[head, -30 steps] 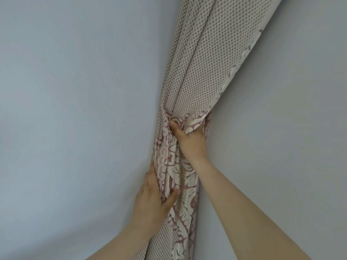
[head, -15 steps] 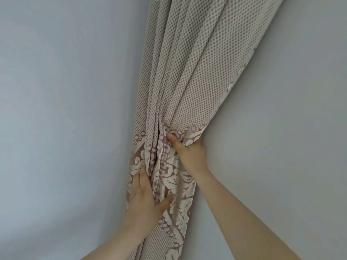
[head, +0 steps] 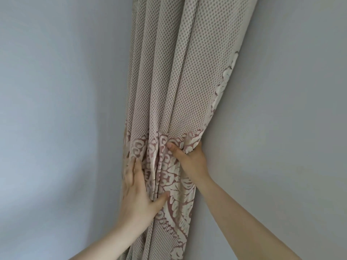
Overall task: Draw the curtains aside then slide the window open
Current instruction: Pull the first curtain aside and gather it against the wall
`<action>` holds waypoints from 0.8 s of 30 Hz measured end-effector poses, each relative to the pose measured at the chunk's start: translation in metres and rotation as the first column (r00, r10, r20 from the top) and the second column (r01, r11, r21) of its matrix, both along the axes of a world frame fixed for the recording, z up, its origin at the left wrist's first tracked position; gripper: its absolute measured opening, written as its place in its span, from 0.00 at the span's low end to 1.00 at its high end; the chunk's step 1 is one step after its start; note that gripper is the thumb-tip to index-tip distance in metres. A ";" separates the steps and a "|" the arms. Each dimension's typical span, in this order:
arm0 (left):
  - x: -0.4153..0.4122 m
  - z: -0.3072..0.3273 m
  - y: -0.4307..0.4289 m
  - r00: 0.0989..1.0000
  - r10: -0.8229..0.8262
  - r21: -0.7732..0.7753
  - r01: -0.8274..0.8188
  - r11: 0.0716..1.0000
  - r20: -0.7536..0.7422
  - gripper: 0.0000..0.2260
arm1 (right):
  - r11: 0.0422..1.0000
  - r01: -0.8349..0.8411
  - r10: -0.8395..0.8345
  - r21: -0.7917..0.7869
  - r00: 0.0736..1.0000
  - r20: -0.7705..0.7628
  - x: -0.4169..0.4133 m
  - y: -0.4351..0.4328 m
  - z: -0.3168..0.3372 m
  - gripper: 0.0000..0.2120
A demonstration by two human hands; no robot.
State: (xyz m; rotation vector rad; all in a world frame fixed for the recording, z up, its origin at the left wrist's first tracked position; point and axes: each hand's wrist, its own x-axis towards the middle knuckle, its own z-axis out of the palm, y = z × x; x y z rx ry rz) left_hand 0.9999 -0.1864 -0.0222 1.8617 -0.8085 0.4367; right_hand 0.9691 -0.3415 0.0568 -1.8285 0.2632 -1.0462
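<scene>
A beige dotted curtain [head: 180, 76] with a pink and cream floral band hangs bunched in folds down the middle of the head view. My right hand [head: 189, 158] grips a fold at the top of the floral band, thumb in front, fingers hidden behind the cloth. Lower down and to the left, my left hand [head: 139, 194] lies flat against the curtain's left folds with its fingers spread and its thumb pressing the cloth. No window shows.
Plain pale grey-blue wall [head: 56, 128] fills the left side, and the same wall [head: 281, 128] fills the right. The curtain runs out of view at the top and bottom.
The bunched curtain has spread wider to the left, showing more folds. My left hand went from gripping the cloth to lying flat on it. My right hand keeps its grip.
</scene>
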 end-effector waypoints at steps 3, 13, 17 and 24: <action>-0.002 0.004 0.005 1.000 -0.003 0.016 0.003 1.000 -0.023 0.50 | 0.999 -0.023 0.023 0.032 1.000 -0.013 -0.001 0.002 0.000 0.40; 0.021 0.013 0.016 0.992 -0.117 -0.101 0.112 0.989 -0.044 0.51 | 0.997 0.031 -0.031 0.075 1.000 0.000 0.012 -0.004 -0.003 0.40; 0.045 0.014 0.019 0.983 -0.176 -0.095 0.180 0.979 0.041 0.49 | 0.992 0.089 -0.089 0.090 0.996 -0.008 0.026 -0.001 -0.008 0.40; 0.099 0.019 0.029 0.930 -0.358 -0.073 0.364 0.929 0.088 0.44 | 0.973 0.212 -0.211 0.085 0.977 -0.028 0.055 0.018 -0.010 0.39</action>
